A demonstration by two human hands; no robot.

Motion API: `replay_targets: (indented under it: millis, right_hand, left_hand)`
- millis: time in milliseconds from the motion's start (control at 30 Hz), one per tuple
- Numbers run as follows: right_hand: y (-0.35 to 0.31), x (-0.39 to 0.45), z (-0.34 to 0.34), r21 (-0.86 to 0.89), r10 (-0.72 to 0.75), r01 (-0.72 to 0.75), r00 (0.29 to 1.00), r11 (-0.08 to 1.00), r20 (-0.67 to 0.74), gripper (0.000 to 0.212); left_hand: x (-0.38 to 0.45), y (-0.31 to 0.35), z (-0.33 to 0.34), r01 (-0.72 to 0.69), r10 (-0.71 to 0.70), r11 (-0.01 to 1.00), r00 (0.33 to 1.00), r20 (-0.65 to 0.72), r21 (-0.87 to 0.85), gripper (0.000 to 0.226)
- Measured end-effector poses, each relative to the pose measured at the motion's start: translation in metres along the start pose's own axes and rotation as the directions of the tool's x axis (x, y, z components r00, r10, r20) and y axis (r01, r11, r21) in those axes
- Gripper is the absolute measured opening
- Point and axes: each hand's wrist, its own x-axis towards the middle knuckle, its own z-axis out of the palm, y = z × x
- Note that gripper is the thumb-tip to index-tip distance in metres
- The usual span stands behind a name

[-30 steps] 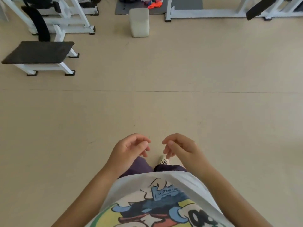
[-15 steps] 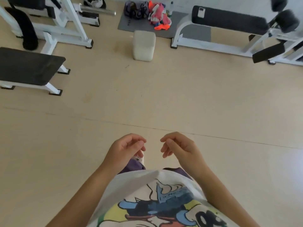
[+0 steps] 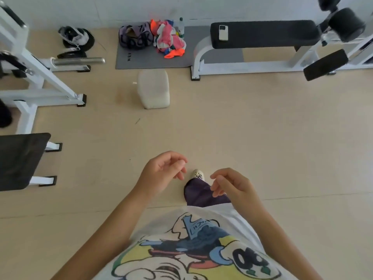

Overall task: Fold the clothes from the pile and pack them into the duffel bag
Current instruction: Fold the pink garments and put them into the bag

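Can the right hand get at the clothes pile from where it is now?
Probably not yet. The right hand hangs empty near the body, while the clothes pile lies far across bare floor on the grey mat; nothing blocks the walk there.

A smooth beige floor (image 3: 262,128) runs up to a pale white wall (image 3: 121,9). White-framed gym machines with black pads (image 3: 30,77) stand at left; a black padded bench on a white frame (image 3: 264,34) stands at right. A grey rubber mat (image 3: 145,59) lies against the wall, with a white cushioned block (image 3: 153,88) just in front of it.

duffel bag (image 3: 135,37) left of clothes pile (image 3: 170,38), both on mat (image 3: 149,59)
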Motion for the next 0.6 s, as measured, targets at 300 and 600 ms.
replay_targets:
  millis: [300, 600]
  right_hand:
    - [-0.147, 0.241, -0.005, -0.051, -0.139, 0.154, 0.967, 0.987, 0.214, 0.018]
    - [-0.261, 0.493, 0.027, -0.071, -0.136, 0.155, 0.966, 0.985, 0.22, 0.019]
  left_hand:
    - [0.172, 0.058, -0.077, 0.081, -0.08, 0.997, 0.984, -0.159, 0.0, 0.015]
    - [0.402, 0.107, -0.192, 0.109, -0.128, 0.99, 0.959, -0.252, -0.09, 0.024]
